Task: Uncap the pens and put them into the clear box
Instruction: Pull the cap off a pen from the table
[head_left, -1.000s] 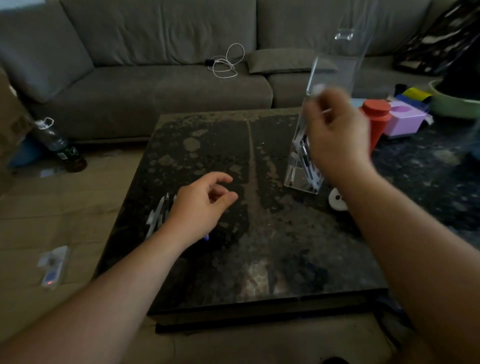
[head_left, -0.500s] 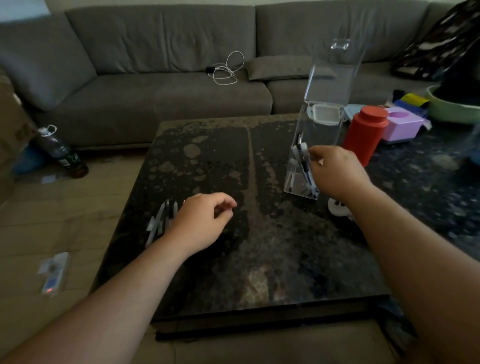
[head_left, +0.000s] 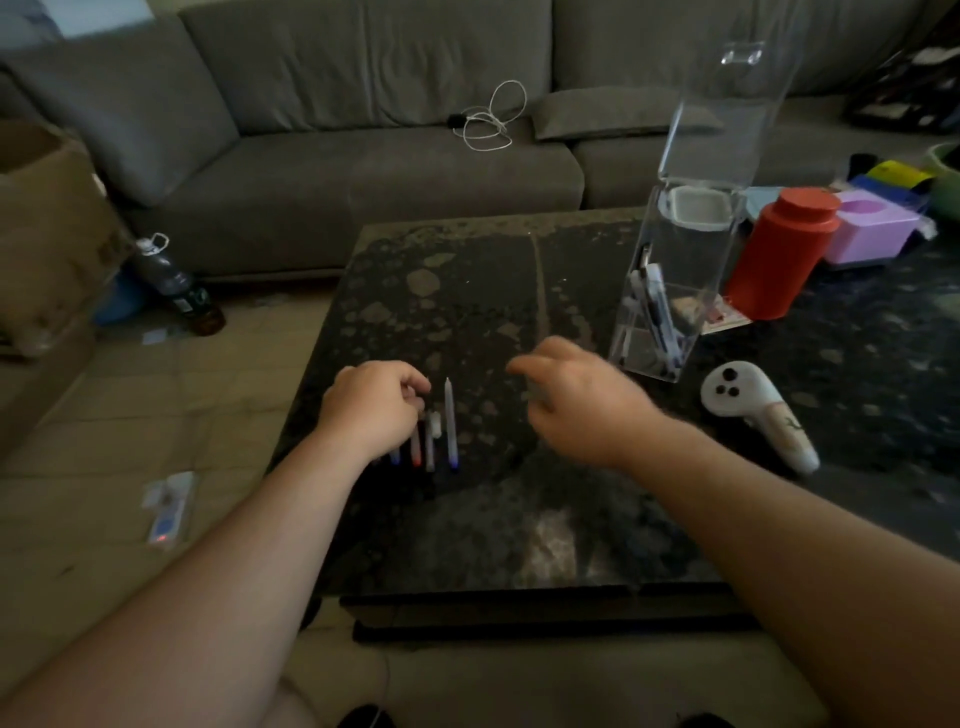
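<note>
The room is dim and murky, colours muted throughout. A pale patch of light sits in the upper left corner — likely a window. A soft sheen lies on the dark speckled stone table (head_left: 467, 291) toward its near edge. The right hand (head_left: 576, 400) is smeared by motion blur; the tall clear plastic box (head_left: 691, 244) catches faint glints. Wide-angle bending shows at the edges.

My left hand (head_left: 371, 410) curls knuckles-up; my right hand (head_left: 576, 402) hovers blurred beside it, fingers loosely bent.
</note>
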